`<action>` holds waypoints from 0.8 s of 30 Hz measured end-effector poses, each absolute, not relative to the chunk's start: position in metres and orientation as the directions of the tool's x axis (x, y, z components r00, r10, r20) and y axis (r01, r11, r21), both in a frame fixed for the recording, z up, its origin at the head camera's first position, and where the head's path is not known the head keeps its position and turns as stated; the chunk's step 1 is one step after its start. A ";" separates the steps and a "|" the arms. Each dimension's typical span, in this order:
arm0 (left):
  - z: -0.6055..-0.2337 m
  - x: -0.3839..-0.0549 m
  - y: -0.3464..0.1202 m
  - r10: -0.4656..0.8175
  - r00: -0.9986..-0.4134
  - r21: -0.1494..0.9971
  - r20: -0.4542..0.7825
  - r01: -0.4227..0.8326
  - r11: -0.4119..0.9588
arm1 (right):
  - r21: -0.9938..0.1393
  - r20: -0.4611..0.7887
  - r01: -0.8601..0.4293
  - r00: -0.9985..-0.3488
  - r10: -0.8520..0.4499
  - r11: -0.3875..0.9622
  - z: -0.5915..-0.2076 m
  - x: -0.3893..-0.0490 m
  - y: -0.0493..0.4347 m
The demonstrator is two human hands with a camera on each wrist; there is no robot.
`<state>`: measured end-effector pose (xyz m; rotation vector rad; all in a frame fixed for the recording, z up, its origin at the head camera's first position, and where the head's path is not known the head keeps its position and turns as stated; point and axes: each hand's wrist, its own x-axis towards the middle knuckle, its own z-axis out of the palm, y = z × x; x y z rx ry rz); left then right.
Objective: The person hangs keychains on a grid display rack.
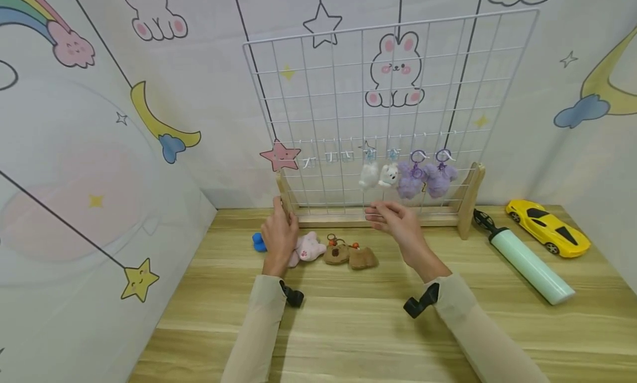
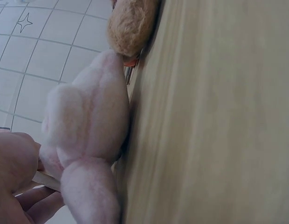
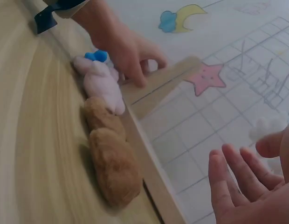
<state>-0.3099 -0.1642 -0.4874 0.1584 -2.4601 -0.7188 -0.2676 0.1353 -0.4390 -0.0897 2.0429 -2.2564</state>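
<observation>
A white wire grid rack point(image 1: 362, 68) stands on a wooden base point(image 1: 330, 221). My left hand point(image 1: 280, 228) grips the rack's left wooden support point(image 3: 158, 86) between thumb and fingers, as the right wrist view shows. Beneath that hand lies a pink plush keychain point(image 2: 88, 116), partly covered in the head view. My right hand point(image 1: 400, 228) is held up before the rack, fingers relaxed and holding nothing. Just above it hang a white plush point(image 1: 369, 176), a white dog plush point(image 1: 390, 176) and two purple plush keychains point(image 1: 440, 181). Several small hooks point(image 1: 330, 157) sit on the grid further left.
Two brown plush keychains point(image 1: 363, 257) lie on the table in front of the base. Left of the pink plush is a small blue object point(image 1: 259, 242). At the right are a pale green pump point(image 1: 532, 267) with a black handle and a yellow toy car point(image 1: 547, 228).
</observation>
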 end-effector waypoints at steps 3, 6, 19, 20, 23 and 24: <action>-0.487 -0.310 -0.164 -0.264 -0.834 0.530 0.485 0.040 0.847 | -0.999 -0.027 0.030 -0.988 -0.152 -0.019 -0.457 -0.264 0.143; -0.486 -0.310 -0.164 -0.269 -0.834 0.532 0.482 0.035 0.846 | -0.998 -0.019 0.006 -0.983 -0.182 0.067 -0.471 -0.263 0.148; -0.484 -0.309 -0.164 -0.267 -0.837 0.536 0.477 0.036 0.843 | -0.692 0.166 -0.454 -0.857 -0.488 0.561 -0.496 -0.253 0.126; -0.485 -0.309 -0.164 -0.267 -0.836 0.537 0.479 0.038 0.843 | -0.677 0.175 -0.464 -0.855 -0.488 0.572 -0.496 -0.252 0.126; -0.485 -0.309 -0.164 -0.266 -0.835 0.536 0.482 0.041 0.843 | -0.633 0.197 -0.480 -0.859 -0.473 0.608 -0.496 -0.251 0.129; -0.486 -0.309 -0.164 -0.266 -0.835 0.535 0.482 0.040 0.844 | -0.622 0.202 -0.482 -0.860 -0.469 0.617 -0.496 -0.252 0.130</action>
